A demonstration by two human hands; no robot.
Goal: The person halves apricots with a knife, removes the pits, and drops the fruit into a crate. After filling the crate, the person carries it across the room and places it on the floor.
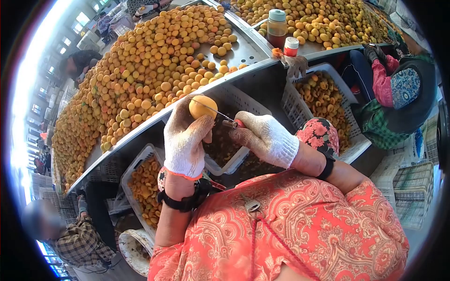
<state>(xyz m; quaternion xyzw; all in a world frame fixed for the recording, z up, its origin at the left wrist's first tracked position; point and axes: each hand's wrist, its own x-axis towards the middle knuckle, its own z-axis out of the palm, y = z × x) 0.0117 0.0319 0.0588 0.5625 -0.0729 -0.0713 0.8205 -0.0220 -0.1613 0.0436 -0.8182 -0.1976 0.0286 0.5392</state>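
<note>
A yellow-orange apricot (201, 109) is gripped in my left hand (183, 143), which wears a white glove stained brown at the fingers. My right hand (268, 138), gloved the same way, is closed round a small knife (228, 123) with a red handle and a metal collar. Its thin blade lies across the upper side of the apricot. Both hands are above the crates, just in front of the metal table edge. Part of the knife's handle is hidden in my right fist.
Heaped apricots (154, 61) cover the metal table (248, 44). Crates of cut apricots stand at left (145, 187) and right (323, 100). A drink bottle (277, 29) and red-and-white jar (291, 47) stand by the edge. People sit on both sides; a white bucket (133, 250) stands lower left.
</note>
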